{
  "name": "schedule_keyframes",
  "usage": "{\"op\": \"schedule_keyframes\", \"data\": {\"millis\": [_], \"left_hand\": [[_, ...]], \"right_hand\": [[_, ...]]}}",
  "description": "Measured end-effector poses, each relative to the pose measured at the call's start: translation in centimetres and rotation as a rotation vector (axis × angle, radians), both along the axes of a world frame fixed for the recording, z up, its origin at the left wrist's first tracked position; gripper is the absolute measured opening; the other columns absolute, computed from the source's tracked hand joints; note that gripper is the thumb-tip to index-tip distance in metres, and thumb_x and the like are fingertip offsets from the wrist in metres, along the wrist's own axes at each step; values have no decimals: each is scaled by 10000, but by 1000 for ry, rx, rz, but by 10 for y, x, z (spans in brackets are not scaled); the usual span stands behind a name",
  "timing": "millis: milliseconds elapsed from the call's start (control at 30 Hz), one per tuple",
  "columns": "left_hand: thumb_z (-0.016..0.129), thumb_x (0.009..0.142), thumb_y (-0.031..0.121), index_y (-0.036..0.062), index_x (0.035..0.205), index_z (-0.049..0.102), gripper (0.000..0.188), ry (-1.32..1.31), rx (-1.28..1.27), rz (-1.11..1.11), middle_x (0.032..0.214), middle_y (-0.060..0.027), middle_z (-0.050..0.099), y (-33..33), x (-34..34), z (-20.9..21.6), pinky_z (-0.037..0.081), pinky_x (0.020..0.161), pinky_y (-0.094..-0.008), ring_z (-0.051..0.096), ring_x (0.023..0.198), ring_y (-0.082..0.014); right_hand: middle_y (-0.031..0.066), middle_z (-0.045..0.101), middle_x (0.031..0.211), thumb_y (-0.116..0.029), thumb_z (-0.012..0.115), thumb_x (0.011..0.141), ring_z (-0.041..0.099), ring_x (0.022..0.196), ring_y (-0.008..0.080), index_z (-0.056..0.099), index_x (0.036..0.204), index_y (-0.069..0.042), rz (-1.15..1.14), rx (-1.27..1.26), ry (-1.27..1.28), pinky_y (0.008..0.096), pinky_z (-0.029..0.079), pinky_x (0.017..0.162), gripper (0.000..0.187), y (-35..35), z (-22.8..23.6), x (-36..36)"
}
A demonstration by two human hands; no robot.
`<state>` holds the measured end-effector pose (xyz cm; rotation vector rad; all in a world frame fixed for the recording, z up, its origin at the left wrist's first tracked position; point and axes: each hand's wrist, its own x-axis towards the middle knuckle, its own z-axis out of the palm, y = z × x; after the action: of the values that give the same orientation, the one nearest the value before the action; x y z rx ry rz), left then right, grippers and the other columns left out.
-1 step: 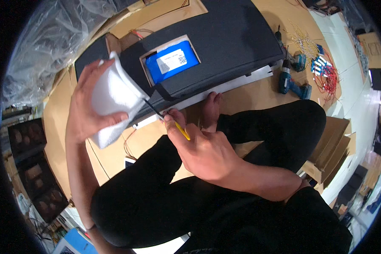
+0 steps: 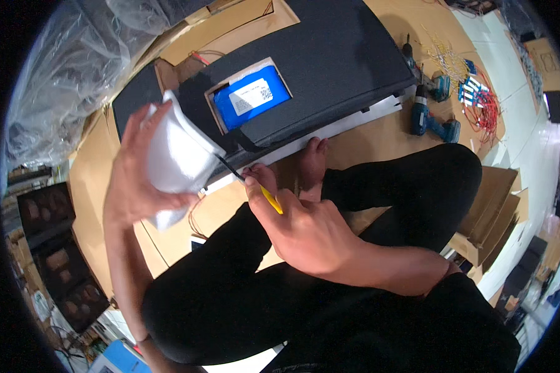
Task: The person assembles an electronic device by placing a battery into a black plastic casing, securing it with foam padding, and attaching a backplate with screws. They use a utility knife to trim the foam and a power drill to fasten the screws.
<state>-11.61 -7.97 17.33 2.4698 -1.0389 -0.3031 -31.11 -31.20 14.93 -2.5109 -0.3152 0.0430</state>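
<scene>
My left hand (image 2: pixel 134 177) is closed round a curved sheet of white foam (image 2: pixel 183 155), thumb on the near side and fingers over the far edge. In my right hand (image 2: pixel 308 233) is a yellow-handled utility knife (image 2: pixel 270 200), its long thin dark blade pointing up and left. The blade's far end meets the right edge of the foam; whether it is cutting in cannot be made out. Behind the foam lies a long black fabric-covered box (image 2: pixel 336 56). A blue block with a white label (image 2: pixel 255 99) sits in a rectangular opening in its top.
Two cordless drills (image 2: pixel 432 121) lie right of the box, beside bundled red and yellow wires (image 2: pixel 479 115). Folded cardboard (image 2: pixel 488 211) stands by my right knee. Clear plastic sheeting (image 2: pixel 74 81) fills the far left, with dark foam trays (image 2: pixel 62 261) below. My feet rest against the box.
The foam and my left hand sit slightly lower and further right in the picture. My right hand keeps its grip on the knife, whose blade still meets the foam's edge.
</scene>
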Motion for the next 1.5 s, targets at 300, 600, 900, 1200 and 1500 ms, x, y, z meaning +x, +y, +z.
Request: {"op": "schedule_keyframes", "data": {"millis": [300,600,900,1200,1500], "left_hand": [[787,528,457,-49,1531,322,1216,682,-298,101,1450,-215,466,-17,-10,29,338,1122,-381,519,1259,-312],[672,824,141,-107,1353,535,600,903,-223,236,1160,-151,701,29,44,55,506,920,-305,679,1001,-192],[770,803,229,-47,1487,388,830,325,-58,166,1273,-174,620,-11,-8,63,451,1006,-363,605,1127,-248],[897,601,226,-18,1327,472,877,-129,106,173,1039,-242,660,-17,-21,50,537,806,-439,688,932,-395],[869,605,206,3,1265,506,780,5,87,241,918,-216,677,-24,-21,57,533,742,-443,692,834,-408]], "right_hand": [[194,577,744,-132,613,863,657,812,470,522,1293,73,-40,105,-93,476,606,732,485,-8,47,-16],[200,636,754,-131,620,878,656,539,251,517,1296,86,-55,86,-279,351,523,422,483,18,56,20],[232,615,811,-115,638,901,689,846,448,447,1381,83,-67,64,-151,414,570,431,553,23,49,31],[195,614,860,-112,662,848,697,910,380,471,1389,49,-84,27,-156,531,557,482,596,27,51,27],[146,638,827,-148,625,870,666,579,261,509,1337,44,-81,-1,-319,424,526,651,519,22,40,35]]}}
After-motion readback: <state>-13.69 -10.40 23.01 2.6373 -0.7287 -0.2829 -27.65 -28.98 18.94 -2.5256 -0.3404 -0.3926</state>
